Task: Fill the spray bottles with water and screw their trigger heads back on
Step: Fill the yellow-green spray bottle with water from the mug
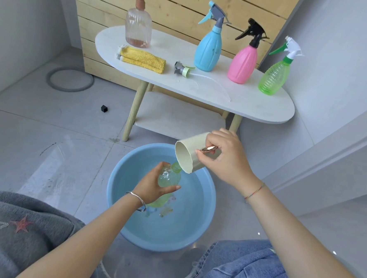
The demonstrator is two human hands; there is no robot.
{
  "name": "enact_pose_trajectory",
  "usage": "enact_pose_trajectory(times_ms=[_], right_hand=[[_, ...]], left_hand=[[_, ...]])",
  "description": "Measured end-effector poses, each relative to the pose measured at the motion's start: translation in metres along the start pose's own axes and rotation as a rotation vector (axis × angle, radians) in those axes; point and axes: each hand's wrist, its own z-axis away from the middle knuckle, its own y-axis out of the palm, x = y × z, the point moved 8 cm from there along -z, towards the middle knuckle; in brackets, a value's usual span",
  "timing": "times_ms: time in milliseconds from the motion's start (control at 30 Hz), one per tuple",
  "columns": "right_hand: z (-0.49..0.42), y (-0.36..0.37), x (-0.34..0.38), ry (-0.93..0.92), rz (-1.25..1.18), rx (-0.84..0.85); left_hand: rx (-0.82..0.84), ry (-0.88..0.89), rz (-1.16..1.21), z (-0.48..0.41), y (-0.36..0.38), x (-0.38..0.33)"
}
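**One bottle is being filled over the basin; its trigger head is not yet back on.**

Nearest, a headless green bottle (169,176) is gripped round its body by the left hand (151,186), fingers and thumb curled about it, and is held tilted above the blue basin (208,205), where water appears to lie. A cream cup (188,152) is tipped at the bottle's mouth by the right hand (224,156), whose fingers are pinched on the gold handle. Farther off, on the white oval table (255,104), a loose trigger head (182,69) with its dip tube is laid beside a folded yellow cloth (143,60), so one screwing-on is judged outstanding. The clear ribbed bottle (138,28), blue bottle (208,52), pink bottle (243,64) and capped green bottle (274,79) are seen with heads fitted; whether they are filled cannot be told.
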Motion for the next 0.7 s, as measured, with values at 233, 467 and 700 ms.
enact_pose_trajectory(times_ms=[233, 467, 700], right_hand=[[0.027, 0.019, -0.089, 0.687, -0.536, -0.164], [0.088, 0.126, -0.135, 0.917, -0.356, 0.257], [0.135, 0.195, -0.123, 0.730, 0.016, 0.562]], left_hand=[[-0.086, -0.030, 0.099, -0.001, -0.017, 0.004], [-0.177, -0.111, 0.155, -0.005, -0.037, 0.020], [-0.232, -0.124, 0.175, -0.007, -0.045, 0.025]])
